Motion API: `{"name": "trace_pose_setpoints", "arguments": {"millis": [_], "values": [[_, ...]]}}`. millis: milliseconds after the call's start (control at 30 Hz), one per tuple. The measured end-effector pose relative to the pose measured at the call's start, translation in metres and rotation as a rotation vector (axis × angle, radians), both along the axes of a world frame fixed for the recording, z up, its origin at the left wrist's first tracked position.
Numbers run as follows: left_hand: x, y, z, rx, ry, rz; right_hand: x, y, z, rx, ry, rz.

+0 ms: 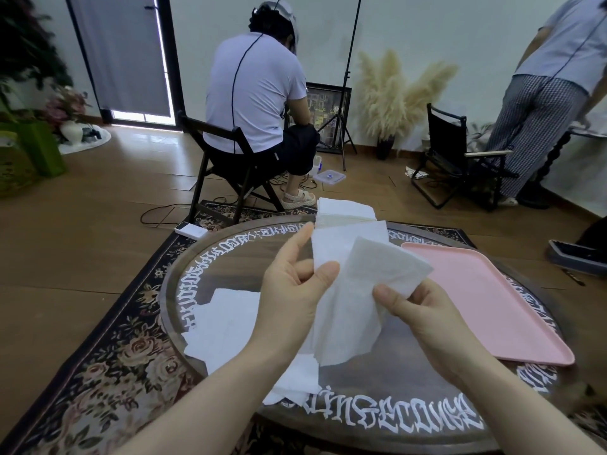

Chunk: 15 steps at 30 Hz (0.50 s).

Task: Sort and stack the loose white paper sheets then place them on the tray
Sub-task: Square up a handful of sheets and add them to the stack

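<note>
Above the round dark table (394, 399), my left hand (292, 300) pinches a few white paper sheets (348, 254) between thumb and fingers. My right hand (417, 307) pinches another white sheet (371, 274) that overlaps them in front. A neat stack of white sheets (345, 211) lies at the table's far edge. Loose white sheets (223, 323) are spread over the table's left side, partly hidden by my left forearm. The pink tray (486, 300) lies on the table's right side with nothing on it.
A person sits on a folding chair (223, 172) just beyond the table, back turned. Another person stands at the far right beside a black chair (460, 159). A white power bank (190, 229) lies on the patterned rug (108, 356) near the table's far left edge.
</note>
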State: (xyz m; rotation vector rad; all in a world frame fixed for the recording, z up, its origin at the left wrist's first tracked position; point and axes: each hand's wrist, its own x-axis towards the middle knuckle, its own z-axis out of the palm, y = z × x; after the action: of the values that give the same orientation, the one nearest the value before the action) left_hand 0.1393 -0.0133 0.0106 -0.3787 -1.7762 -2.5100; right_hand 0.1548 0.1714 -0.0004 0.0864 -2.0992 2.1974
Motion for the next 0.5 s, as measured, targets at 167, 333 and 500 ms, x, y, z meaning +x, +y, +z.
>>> {"name": "trace_pose_setpoints", "arguments": {"millis": [167, 333, 500], "values": [[0.0004, -0.0008, -0.0034, -0.021, 0.069, 0.027, 0.001, -0.0028, -0.0007, -0.005, 0.015, -0.019], [0.0021, -0.0007, -0.0028, -0.038, 0.128, 0.041, 0.0012, -0.0023, -0.0019, -0.01, 0.001, -0.015], [-0.0009, -0.0011, -0.0018, -0.056, -0.032, 0.12, 0.0015, -0.0001, -0.0013, 0.042, 0.07, -0.087]]}}
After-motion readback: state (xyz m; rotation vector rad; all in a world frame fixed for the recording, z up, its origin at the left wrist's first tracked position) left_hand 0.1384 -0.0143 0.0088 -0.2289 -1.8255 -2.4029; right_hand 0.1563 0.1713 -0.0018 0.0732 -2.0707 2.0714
